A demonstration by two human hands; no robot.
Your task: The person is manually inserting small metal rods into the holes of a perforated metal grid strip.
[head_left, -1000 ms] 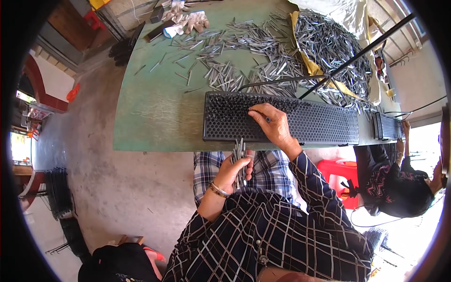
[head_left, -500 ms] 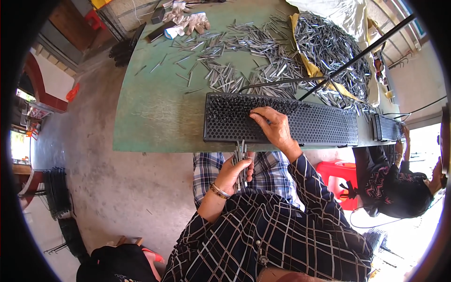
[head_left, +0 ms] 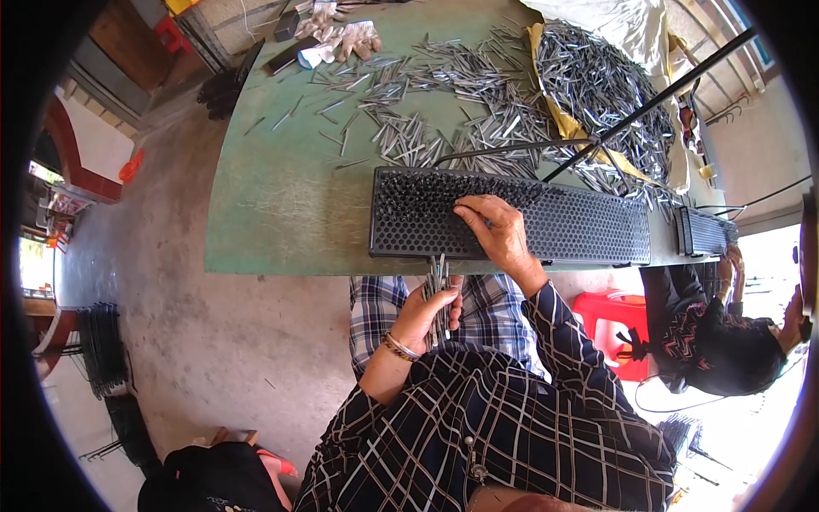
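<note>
A long black perforated panel (head_left: 589,226) lies along the table's near edge; many of its holes toward the left and back carry dark pieces standing up. My right hand (head_left: 497,226) is over the panel's middle, thumb and fingertips pinched together at the holes; whatever they grip is hidden. Just below the table edge, my left hand (head_left: 426,314) is closed around a bundle of thin metal strips (head_left: 439,294), which point up toward the panel.
Loose metal strips (head_left: 409,141) spread over the green table (head_left: 273,205), beside a heaped sack (head_left: 597,94) at the back right. Black rods (head_left: 657,94) slant above. Work gloves (head_left: 354,41) lie at the far left. A co-worker (head_left: 725,337) handles another panel (head_left: 704,232), near a red stool (head_left: 610,311).
My hands stay almost where they were, the right still pinched at the same part of the panel. At the right, the co-worker's hands have shifted slightly.
</note>
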